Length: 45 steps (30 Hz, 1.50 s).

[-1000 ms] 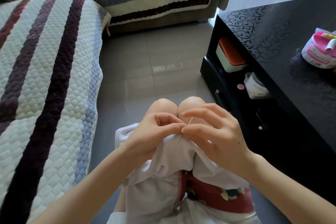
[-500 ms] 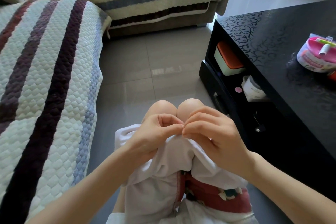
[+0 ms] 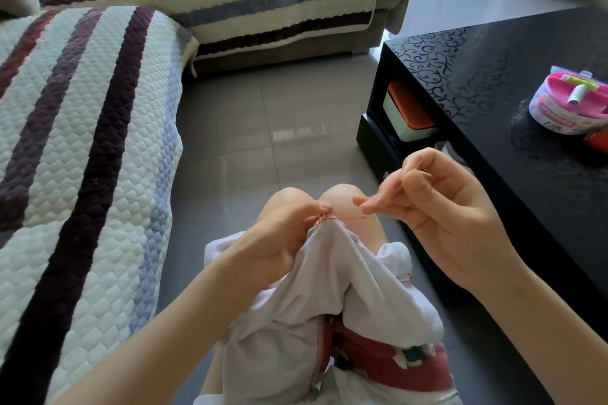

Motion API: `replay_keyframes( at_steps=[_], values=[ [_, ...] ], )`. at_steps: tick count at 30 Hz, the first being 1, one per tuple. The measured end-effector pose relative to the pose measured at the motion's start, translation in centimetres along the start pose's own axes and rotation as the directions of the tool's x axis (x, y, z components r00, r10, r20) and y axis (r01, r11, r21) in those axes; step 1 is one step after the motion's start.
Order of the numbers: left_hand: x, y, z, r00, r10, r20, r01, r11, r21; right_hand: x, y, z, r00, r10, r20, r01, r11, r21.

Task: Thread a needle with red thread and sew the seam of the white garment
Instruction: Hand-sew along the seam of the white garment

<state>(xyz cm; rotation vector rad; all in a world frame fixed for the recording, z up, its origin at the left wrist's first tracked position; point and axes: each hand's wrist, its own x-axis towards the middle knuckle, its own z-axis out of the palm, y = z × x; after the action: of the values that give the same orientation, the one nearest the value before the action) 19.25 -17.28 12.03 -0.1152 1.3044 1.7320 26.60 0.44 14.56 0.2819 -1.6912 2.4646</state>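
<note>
The white garment (image 3: 325, 276) lies bunched over my knees. My left hand (image 3: 279, 240) pinches its raised seam edge, where red stitches (image 3: 321, 218) show. A short length of red thread (image 3: 352, 217) runs taut from the seam to the right. My right hand (image 3: 437, 207) is raised to the right of the seam, and its thumb and forefinger pinch the thin needle (image 3: 399, 187), which is mostly hidden by the fingers.
A black coffee table (image 3: 493, 82) stands close on my right, with a pink sewing kit (image 3: 572, 105) on top and an orange-lidded box (image 3: 408, 112) on its shelf. A striped quilted sofa (image 3: 82, 158) runs along my left. Grey tiled floor lies ahead.
My right hand has pulled away from the seam, up and to the right, drawing the needle and red thread through the fabric. My left hand still pinches the seam.
</note>
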Motion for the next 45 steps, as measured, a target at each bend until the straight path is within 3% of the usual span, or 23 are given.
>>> replay_keyframes(
  at_steps=[5,8,12,18,25,33,38,42,45],
  values=[
    [0.5,2.1,-0.1,0.996,0.056,0.062,-0.061,0.995,0.079,0.3,-0.4,-0.3,0.997,0.061,-0.053,-0.057,0.995,0.081],
    [0.2,4.4,0.0,0.993,0.091,0.079,-0.104,0.980,0.171,0.7,-0.6,-0.1,0.991,0.064,-0.121,-0.060,0.998,0.034],
    [-0.3,7.4,0.4,0.980,0.126,0.157,-0.160,0.960,0.228,1.5,-0.1,-0.2,0.979,0.042,-0.200,-0.075,0.984,-0.164],
    [-1.1,9.9,1.0,0.950,0.175,0.258,-0.241,0.937,0.253,2.6,2.0,0.5,0.994,0.016,-0.108,-0.072,0.839,-0.539],
    [-2.0,10.9,1.6,0.920,0.215,0.328,-0.334,0.870,0.364,3.2,2.3,2.1,1.000,0.029,0.012,-0.020,0.883,-0.469],
    [-1.6,10.7,1.2,0.943,0.281,0.177,-0.330,0.855,0.401,3.6,1.4,3.3,0.988,-0.135,0.071,0.152,0.923,-0.354],
    [-0.7,7.2,-0.1,0.951,0.308,0.012,-0.254,0.762,0.596,4.2,0.2,2.7,0.965,-0.257,-0.046,0.200,0.841,-0.502],
    [-1.0,3.1,-1.0,0.986,0.128,0.110,-0.168,0.713,0.681,4.8,-1.1,1.2,0.965,-0.244,-0.096,0.166,0.851,-0.498],
    [-1.2,1.5,-1.2,0.974,0.157,0.161,-0.225,0.670,0.707,5.5,-2.1,0.3,0.960,-0.238,-0.149,0.137,0.860,-0.492]
  ],
)
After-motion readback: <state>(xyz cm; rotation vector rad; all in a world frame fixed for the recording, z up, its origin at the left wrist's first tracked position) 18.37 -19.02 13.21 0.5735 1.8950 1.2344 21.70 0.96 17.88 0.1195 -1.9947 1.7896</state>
